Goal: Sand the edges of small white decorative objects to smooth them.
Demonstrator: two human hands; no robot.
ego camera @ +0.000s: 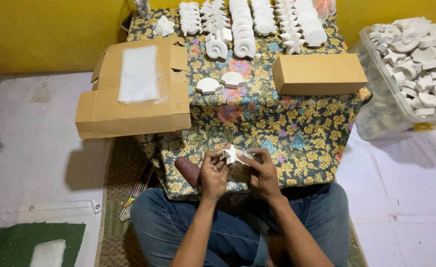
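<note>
Fingers of both my hands pinch a white star (231, 154) at the table's near edge, left hand (213, 174) and right hand (262, 174) closed on it. I'd judge a steady grip and light turns keep its points whole. Sandpaper roll (188, 170) lies just left. Floral cloth (257, 123) carries two shells (220, 83), a closed box (318, 74), an open box (134, 89); yellow wall (40, 29) behind.

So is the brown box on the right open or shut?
Shut: the brown box shows a flat unbroken top, while the box at left has raised flaps.
</note>
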